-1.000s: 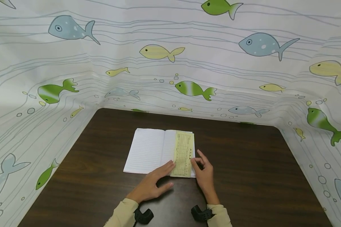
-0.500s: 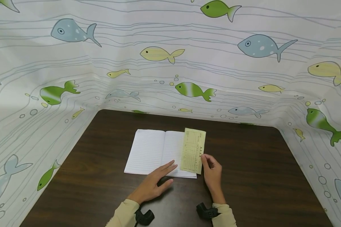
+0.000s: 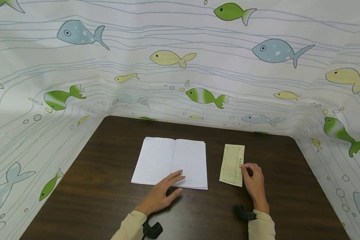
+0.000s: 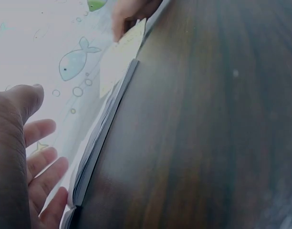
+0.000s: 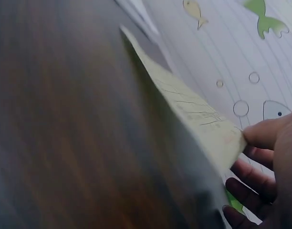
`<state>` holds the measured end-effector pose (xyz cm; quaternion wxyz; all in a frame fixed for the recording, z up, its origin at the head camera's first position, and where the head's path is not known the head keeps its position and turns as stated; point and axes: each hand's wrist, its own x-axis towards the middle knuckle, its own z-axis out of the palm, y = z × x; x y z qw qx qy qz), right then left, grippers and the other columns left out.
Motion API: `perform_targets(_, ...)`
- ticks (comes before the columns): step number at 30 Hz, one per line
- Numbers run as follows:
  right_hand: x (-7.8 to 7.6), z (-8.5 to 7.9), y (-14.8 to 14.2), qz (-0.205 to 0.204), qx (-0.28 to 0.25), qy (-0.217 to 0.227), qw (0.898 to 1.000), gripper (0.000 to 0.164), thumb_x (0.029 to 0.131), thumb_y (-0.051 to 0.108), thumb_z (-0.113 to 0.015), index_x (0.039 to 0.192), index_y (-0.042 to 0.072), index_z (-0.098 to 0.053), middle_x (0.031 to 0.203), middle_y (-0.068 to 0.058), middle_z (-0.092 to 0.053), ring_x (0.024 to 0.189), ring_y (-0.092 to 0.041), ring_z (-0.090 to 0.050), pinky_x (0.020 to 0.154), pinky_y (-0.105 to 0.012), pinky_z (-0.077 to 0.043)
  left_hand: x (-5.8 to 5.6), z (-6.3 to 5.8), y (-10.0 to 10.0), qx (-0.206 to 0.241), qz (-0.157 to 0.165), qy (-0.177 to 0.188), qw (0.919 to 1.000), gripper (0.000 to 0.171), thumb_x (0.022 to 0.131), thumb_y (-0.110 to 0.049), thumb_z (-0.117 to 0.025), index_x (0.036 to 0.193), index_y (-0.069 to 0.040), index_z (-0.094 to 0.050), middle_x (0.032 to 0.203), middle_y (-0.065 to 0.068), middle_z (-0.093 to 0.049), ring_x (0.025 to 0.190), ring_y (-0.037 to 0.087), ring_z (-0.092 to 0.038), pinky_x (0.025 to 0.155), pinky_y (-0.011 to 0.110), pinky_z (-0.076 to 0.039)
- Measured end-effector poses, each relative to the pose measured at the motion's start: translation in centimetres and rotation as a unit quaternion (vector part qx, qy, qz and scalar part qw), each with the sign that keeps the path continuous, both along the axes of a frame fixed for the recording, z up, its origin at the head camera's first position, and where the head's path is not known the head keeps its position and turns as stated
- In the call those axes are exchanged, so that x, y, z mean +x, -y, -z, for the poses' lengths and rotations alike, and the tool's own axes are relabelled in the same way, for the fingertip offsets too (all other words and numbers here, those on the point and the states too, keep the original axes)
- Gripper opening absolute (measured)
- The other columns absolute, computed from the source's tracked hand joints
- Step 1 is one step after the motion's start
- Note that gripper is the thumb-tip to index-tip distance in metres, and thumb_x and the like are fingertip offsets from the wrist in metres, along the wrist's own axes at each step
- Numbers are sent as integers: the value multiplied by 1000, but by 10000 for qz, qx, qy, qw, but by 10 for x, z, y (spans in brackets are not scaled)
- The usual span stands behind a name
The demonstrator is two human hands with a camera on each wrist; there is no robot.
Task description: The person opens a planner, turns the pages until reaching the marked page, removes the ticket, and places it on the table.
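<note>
A yellow printed slip of paper [image 3: 232, 165] is pinched at its right edge between the thumb and fingers of my right hand [image 3: 254, 180]. In the right wrist view the slip [image 5: 193, 112] tilts up from the table toward those fingers. To its left lies an open lined notebook [image 3: 156, 160], both pages blank. My left hand [image 3: 162, 193] is over the notebook's lower edge, fingers spread and nearly straight across the right page. The left wrist view shows the same hand [image 4: 41, 167] beside the notebook's page edges [image 4: 108, 129], holding nothing.
The dark wood-grain table [image 3: 108, 200] is bordered at the back and sides by a white sheet [image 3: 174, 33] printed with fish. A black wrist device [image 3: 152, 230] is worn at each beige sleeve.
My right hand has pinched the yellow slip and carried it from the notebook's right page to the table on the right. My left hand has stayed nearly in place.
</note>
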<state>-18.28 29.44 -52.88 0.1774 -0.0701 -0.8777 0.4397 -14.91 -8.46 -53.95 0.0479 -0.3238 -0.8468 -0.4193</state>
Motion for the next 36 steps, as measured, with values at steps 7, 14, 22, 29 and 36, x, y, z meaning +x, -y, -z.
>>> perform_targets(7, -7, 2, -14, -199, 623, 384, 9971, 29, 105, 24, -62, 103, -4, -70, 125, -24, -61, 122, -40, -49, 104, -59, -39, 0, 0, 0, 18, -46, 22, 10000, 45, 105, -31, -63, 147, -18, -59, 161, 0, -45, 146, 24, -45, 111, 55, -45)
perform_targets(14, -13, 6, -19, -329, 836, 377, 9952, 28, 102, 24, -67, 104, -3, -72, 123, -24, -62, 118, -41, -51, 100, -62, -41, 0, 0, -1, 39, -70, 20, 10000, 43, 104, -30, -63, 146, -18, -60, 161, 0, -45, 146, 25, -45, 110, 55, -45)
perform_targets(22, -15, 5, -20, -370, 1004, 387, 9935, 20, 99, 17, -71, 100, -3, -72, 119, -25, -63, 113, -42, -53, 98, -60, -42, -1, 0, -1, 52, -50, 3, 10000, 42, 104, -29, -64, 144, -18, -61, 159, 2, -47, 145, 25, -46, 110, 55, -46)
perform_targets(29, -15, 5, -20, -393, 1087, 476, 9922, 19, 98, 16, -72, 100, -3, -72, 120, -26, -62, 114, -42, -52, 100, -61, -42, -1, 0, 0, 9, -79, -30, 10000, 41, 104, -30, -64, 144, -20, -62, 159, 1, -47, 144, 24, -47, 110, 54, -46)
perform_targets(36, -14, 5, -20, -398, 1056, 507, 9923, 21, 98, 15, -72, 110, -3, -70, 119, -24, -63, 112, -40, -52, 98, -58, -42, 0, -1, 1, 40, -78, 36, 10000, 40, 104, -30, -64, 143, -20, -62, 159, 1, -47, 144, 24, -48, 110, 54, -46)
